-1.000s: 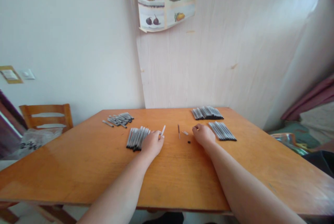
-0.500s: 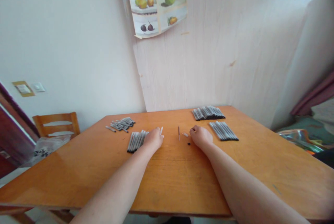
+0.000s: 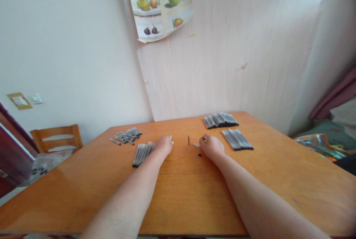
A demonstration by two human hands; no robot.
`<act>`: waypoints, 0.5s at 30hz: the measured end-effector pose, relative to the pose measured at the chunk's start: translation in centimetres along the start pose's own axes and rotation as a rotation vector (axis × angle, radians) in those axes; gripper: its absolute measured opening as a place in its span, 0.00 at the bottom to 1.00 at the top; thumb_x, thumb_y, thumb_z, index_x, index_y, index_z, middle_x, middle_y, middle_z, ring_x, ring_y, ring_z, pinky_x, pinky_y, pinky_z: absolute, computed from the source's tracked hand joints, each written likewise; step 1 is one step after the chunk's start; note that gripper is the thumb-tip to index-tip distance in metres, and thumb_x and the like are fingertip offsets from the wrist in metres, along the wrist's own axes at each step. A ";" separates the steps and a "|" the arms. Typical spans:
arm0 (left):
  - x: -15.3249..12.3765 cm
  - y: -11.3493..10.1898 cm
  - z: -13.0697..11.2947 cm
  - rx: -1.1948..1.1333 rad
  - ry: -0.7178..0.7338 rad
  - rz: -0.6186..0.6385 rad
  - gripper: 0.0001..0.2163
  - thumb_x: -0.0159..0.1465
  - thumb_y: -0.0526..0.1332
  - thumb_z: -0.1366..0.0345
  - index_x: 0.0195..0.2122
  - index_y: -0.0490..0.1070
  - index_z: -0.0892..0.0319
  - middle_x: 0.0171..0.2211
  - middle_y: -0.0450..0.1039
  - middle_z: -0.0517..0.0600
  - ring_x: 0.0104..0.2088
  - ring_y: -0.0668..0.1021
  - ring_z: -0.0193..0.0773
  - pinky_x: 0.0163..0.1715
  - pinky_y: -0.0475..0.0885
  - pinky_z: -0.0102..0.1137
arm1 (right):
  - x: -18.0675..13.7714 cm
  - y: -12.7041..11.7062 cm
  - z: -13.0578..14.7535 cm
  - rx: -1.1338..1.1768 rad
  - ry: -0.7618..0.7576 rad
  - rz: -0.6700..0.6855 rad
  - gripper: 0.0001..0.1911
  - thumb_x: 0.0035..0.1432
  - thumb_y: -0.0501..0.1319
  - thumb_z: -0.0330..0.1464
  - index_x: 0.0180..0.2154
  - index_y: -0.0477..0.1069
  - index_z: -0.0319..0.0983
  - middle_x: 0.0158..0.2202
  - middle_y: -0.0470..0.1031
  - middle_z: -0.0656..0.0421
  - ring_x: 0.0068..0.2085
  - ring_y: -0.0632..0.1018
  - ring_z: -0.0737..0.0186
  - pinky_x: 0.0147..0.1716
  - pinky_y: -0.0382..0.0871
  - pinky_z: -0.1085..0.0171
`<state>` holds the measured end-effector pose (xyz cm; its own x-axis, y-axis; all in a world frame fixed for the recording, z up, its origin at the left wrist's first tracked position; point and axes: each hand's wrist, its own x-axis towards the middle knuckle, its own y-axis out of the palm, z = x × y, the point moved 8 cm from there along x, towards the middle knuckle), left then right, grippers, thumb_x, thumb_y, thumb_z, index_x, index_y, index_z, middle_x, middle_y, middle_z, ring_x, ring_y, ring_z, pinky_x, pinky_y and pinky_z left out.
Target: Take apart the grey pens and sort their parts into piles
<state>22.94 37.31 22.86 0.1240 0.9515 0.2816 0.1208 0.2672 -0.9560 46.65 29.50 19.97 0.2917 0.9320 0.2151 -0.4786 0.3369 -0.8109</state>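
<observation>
My left hand (image 3: 162,146) is closed around a slim white pen barrel (image 3: 170,137), whose end sticks up past the fingers. Beside that hand, partly behind it, lies a row of grey pens with black ends (image 3: 142,153). My right hand (image 3: 213,145) rests on the table with its fingers pinched; what they hold, if anything, is too small to make out. Between the hands lie a thin dark pen refill (image 3: 189,143), a small whitish piece (image 3: 195,144) close to the right fingertips, and a small black plug (image 3: 199,154).
A loose pile of pens (image 3: 128,135) lies at the back left of the wooden table (image 3: 178,194). On the right are a neat row of pens (image 3: 237,140) and, behind it, a larger stack (image 3: 221,120). A wooden chair (image 3: 55,132) stands beyond the left edge.
The camera view has shifted slightly. Both hands stay near the same places on the table, and the small parts between them look unmoved.
</observation>
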 end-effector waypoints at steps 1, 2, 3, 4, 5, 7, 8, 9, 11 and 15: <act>0.0 0.1 0.0 0.012 -0.001 0.003 0.11 0.59 0.58 0.58 0.38 0.71 0.60 0.39 0.75 0.59 0.41 0.77 0.47 0.39 0.66 0.35 | 0.0 0.0 0.0 0.000 -0.002 -0.006 0.20 0.60 0.46 0.41 0.38 0.74 0.42 0.39 0.77 0.52 0.41 0.77 0.54 0.35 0.64 0.63; 0.0 0.1 0.1 0.022 -0.004 0.006 0.12 0.60 0.58 0.58 0.39 0.71 0.60 0.40 0.75 0.59 0.41 0.77 0.46 0.39 0.66 0.35 | 0.0 0.0 0.0 0.001 -0.004 -0.011 0.20 0.60 0.47 0.41 0.38 0.74 0.42 0.39 0.77 0.52 0.41 0.77 0.54 0.34 0.64 0.63; 0.0 0.2 0.1 0.032 -0.008 0.008 0.13 0.60 0.57 0.57 0.39 0.71 0.60 0.40 0.75 0.58 0.41 0.76 0.46 0.39 0.66 0.34 | 0.1 0.0 0.0 0.002 -0.006 -0.018 0.19 0.59 0.47 0.41 0.38 0.74 0.42 0.39 0.78 0.52 0.41 0.77 0.54 0.34 0.64 0.63; -0.1 0.2 0.1 0.040 -0.011 0.009 0.13 0.61 0.57 0.56 0.40 0.71 0.60 0.40 0.75 0.58 0.41 0.76 0.45 0.39 0.66 0.34 | 0.1 0.0 0.0 0.003 -0.010 -0.023 0.19 0.59 0.47 0.41 0.38 0.74 0.42 0.39 0.78 0.52 0.41 0.77 0.54 0.34 0.64 0.62; -0.1 0.2 0.2 0.048 -0.014 0.009 0.14 0.61 0.56 0.55 0.40 0.71 0.59 0.40 0.75 0.58 0.41 0.76 0.45 0.39 0.67 0.34 | 0.1 0.0 0.0 0.003 -0.012 -0.027 0.19 0.59 0.47 0.41 0.37 0.74 0.42 0.39 0.78 0.52 0.40 0.77 0.53 0.33 0.64 0.62; -0.2 0.2 0.2 0.059 -0.021 0.011 0.14 0.61 0.56 0.54 0.40 0.71 0.59 0.41 0.75 0.57 0.41 0.76 0.44 0.39 0.67 0.33 | 0.2 0.1 -0.1 0.001 -0.010 -0.029 0.19 0.59 0.47 0.41 0.37 0.74 0.42 0.38 0.78 0.52 0.40 0.77 0.53 0.33 0.64 0.62; -0.3 0.1 0.2 0.065 -0.024 0.011 0.14 0.61 0.55 0.54 0.40 0.71 0.59 0.41 0.75 0.57 0.41 0.76 0.44 0.39 0.67 0.33 | 0.3 0.1 -0.1 0.000 -0.007 -0.030 0.19 0.59 0.46 0.41 0.37 0.74 0.42 0.38 0.78 0.52 0.40 0.77 0.53 0.33 0.64 0.62; -0.4 -0.1 0.1 0.071 -0.024 0.002 0.15 0.62 0.55 0.54 0.40 0.71 0.59 0.40 0.74 0.57 0.41 0.76 0.44 0.39 0.67 0.34 | 0.3 0.1 -0.2 0.000 -0.003 -0.031 0.20 0.59 0.46 0.42 0.37 0.74 0.42 0.38 0.78 0.52 0.40 0.77 0.53 0.33 0.64 0.62; -0.7 -0.7 -0.2 0.082 -0.006 -0.044 0.15 0.63 0.53 0.55 0.41 0.70 0.59 0.41 0.74 0.57 0.41 0.76 0.44 0.39 0.67 0.34 | 0.4 0.1 -0.3 0.007 0.008 -0.033 0.20 0.59 0.46 0.42 0.38 0.74 0.43 0.38 0.78 0.52 0.40 0.77 0.53 0.33 0.64 0.62; -2.2 -2.3 -2.7 0.061 0.192 -0.169 0.14 0.65 0.51 0.59 0.45 0.70 0.59 0.45 0.71 0.56 0.45 0.73 0.42 0.45 0.66 0.34 | 0.4 0.2 -0.4 0.023 0.025 -0.022 0.20 0.59 0.46 0.42 0.39 0.74 0.44 0.39 0.77 0.52 0.41 0.76 0.53 0.33 0.64 0.62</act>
<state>25.04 34.16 24.70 0.2924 0.8479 0.4422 0.0966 0.4339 -0.8958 47.03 29.92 19.73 0.3229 0.9207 0.2191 -0.4905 0.3608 -0.7932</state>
